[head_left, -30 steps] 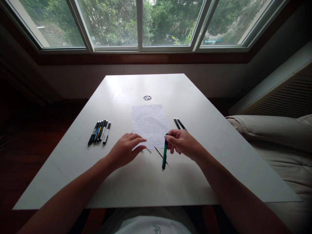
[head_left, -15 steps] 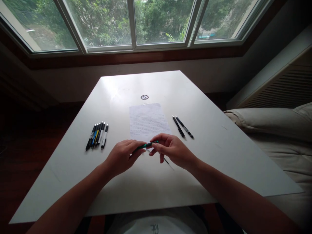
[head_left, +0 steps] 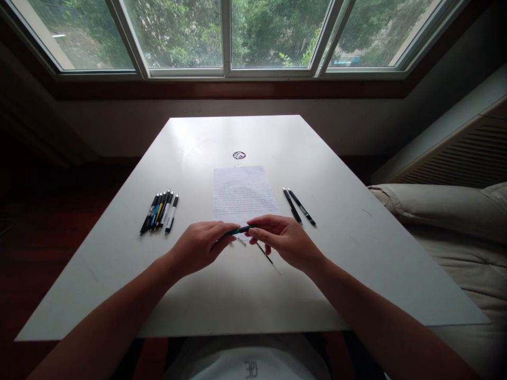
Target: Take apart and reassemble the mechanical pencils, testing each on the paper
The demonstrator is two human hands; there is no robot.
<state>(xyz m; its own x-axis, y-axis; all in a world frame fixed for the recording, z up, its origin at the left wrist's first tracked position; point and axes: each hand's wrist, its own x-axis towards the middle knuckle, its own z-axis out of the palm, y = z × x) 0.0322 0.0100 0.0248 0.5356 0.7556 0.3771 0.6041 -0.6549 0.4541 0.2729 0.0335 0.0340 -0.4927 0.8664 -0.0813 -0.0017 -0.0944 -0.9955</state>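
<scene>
Pen (head_left: 237, 231), one, green and dark: raised between your two hands at the near end of the paper, lying almost level, its right end a little higher.

Left hand (head_left: 200, 243): grasping the pen's left end between thumb and fingers, which hide part of it.

Right hand (head_left: 284, 238): pinching the dark right end with thumb and fingertips, the lower fingers curled beneath.

Refill (head_left: 265, 254), one, thin and dark with a paler tip: on the surface (head_left: 237, 303), slanting toward you from below your right fingers.

Small part (head_left: 241, 241), one, pale and slim: just below the pen, by the near edge of the paper; too small to identify.

Paper (head_left: 243, 195), one sheet, covered in lines of writing: flat before you, its near end partly behind your hands.

Left pens (head_left: 159, 211), a close group, dark with blue, yellow and white among them: well to the left of the paper.

Right pens (head_left: 292, 206), two, dark: side by side, slanted, beyond your right hand.

Emblem (head_left: 239, 155), one, round: just past the paper's far edge.
</scene>
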